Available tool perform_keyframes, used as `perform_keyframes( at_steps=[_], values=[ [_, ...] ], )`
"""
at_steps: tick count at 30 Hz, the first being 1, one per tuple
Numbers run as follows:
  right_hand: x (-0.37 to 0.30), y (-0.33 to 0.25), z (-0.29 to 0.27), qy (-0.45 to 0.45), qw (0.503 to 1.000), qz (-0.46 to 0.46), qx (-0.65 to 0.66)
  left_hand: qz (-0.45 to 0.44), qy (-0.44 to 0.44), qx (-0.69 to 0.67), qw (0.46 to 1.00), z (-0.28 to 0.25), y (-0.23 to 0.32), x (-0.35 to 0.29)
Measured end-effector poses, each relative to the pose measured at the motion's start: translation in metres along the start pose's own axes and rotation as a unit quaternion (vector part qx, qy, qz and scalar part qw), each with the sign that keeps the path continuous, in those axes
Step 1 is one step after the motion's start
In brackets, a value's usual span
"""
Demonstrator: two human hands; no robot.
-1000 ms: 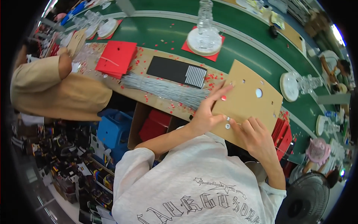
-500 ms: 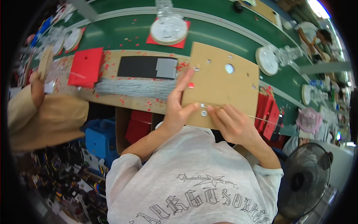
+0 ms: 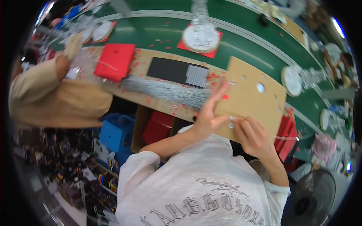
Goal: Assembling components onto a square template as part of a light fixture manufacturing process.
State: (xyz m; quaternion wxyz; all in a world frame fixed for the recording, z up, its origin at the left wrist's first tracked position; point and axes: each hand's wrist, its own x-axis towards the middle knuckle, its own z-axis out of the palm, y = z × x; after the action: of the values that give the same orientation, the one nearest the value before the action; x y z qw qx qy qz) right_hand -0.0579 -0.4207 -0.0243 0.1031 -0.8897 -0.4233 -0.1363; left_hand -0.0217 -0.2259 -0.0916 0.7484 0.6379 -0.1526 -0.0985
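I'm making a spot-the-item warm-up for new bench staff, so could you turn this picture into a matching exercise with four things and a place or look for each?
Things
1. Tan board
2. Bundle of thin wires
3. Black sheet
4. Blue container

Places and looks
A. To the left of the open brown box
B. Held in the left hand, with the right hand at its lower edge
C. Lies flat, with pale grey strips at its right end
D. Grey, lying on the person's side of item 3

Right pairs: 1-B, 2-D, 3-C, 4-A
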Motion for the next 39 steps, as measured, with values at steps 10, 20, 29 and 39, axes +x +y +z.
perform_keyframes(
  at_steps=[10, 20, 29, 39],
  values=[
    [-0.022, 0.002, 0.002, 0.055, 0.995, 0.075, 0.044, 0.002, 0.015, -0.059, 0.998, 0.003, 0.004, 0.001],
    [-0.009, -0.003, 0.005, 0.077, 0.982, 0.142, 0.101, 0.021, -0.005, 0.008, 1.000, -0.005, 0.006, 0.002],
    [-0.032, -0.017, 0.017, 0.151, 0.958, 0.216, 0.118, 0.173, 0.016, 0.388, 0.905, -0.014, 0.040, 0.006],
    [-0.034, -0.026, 0.009, 0.073, 0.965, 0.218, 0.126, 0.166, -0.059, 0.191, 0.966, -0.019, 0.035, 0.000]
  ],
)
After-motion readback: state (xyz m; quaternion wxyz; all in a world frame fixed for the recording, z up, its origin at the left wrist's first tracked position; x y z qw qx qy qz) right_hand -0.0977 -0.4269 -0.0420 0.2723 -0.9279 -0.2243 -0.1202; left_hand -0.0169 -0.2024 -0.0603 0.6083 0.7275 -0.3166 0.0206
